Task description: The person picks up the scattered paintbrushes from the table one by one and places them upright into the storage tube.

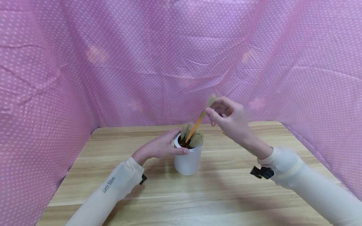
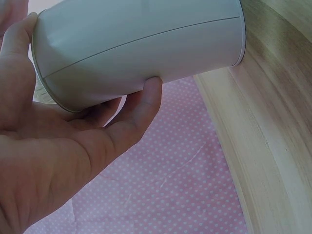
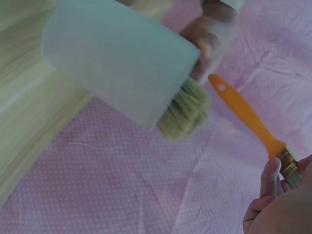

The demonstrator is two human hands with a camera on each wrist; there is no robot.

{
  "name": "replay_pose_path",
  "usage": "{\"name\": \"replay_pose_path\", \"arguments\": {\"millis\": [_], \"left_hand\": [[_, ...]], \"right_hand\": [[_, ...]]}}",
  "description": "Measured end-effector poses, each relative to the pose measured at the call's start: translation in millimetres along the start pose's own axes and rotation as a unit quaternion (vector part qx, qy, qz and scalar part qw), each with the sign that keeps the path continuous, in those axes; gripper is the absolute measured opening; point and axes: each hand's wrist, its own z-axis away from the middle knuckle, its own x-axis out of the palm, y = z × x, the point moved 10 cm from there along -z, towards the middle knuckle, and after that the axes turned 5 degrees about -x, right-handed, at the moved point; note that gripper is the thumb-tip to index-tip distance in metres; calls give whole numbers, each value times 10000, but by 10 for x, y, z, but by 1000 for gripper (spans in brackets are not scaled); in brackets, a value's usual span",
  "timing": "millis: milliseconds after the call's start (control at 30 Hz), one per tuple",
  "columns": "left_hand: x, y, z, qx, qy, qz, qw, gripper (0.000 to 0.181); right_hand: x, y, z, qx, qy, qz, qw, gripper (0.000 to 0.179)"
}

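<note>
A white cylindrical can (image 1: 187, 161) stands upright on the table with pale-bristled brushes (image 1: 196, 140) in it, bristles up. My left hand (image 1: 161, 146) grips the can near its rim, thumb in front and fingers round the far side. In the left wrist view, the fingers (image 2: 152, 97) press along the can's white wall (image 2: 146, 53). My right hand (image 1: 229, 116) pinches a paintbrush (image 1: 195, 128) by its metal band, bristles up and orange handle slanting down. The right wrist view shows the orange handle's (image 3: 243, 112) end just beyond the can's rim, beside the bristles (image 3: 183, 112).
The can stands on a light wood-grain table (image 1: 141, 194). Pink polka-dot cloth (image 1: 169, 62) hangs behind and along both sides of it. Dark wrist cameras (image 1: 262, 172) are strapped at the pale sleeves (image 1: 299, 175).
</note>
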Motion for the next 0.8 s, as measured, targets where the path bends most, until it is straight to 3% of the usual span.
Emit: {"name": "replay_pose_path", "arguments": {"millis": [233, 500, 600, 800], "left_hand": [[33, 22, -5, 80, -123, 102, 9998, 89], [48, 25, -20, 76, -210, 257, 9994, 87], [44, 29, -19, 92, -188, 254, 9995, 88], [36, 20, -20, 46, -140, 213, 9997, 87]], "right_hand": [[314, 110, 106, -75, -774, 92, 9969, 16], [554, 293, 195, 334, -1492, 133, 9882, 17], [583, 323, 212, 323, -1600, 344, 9860, 16], [559, 315, 223, -183, -1525, 1134, 9816, 23]]}}
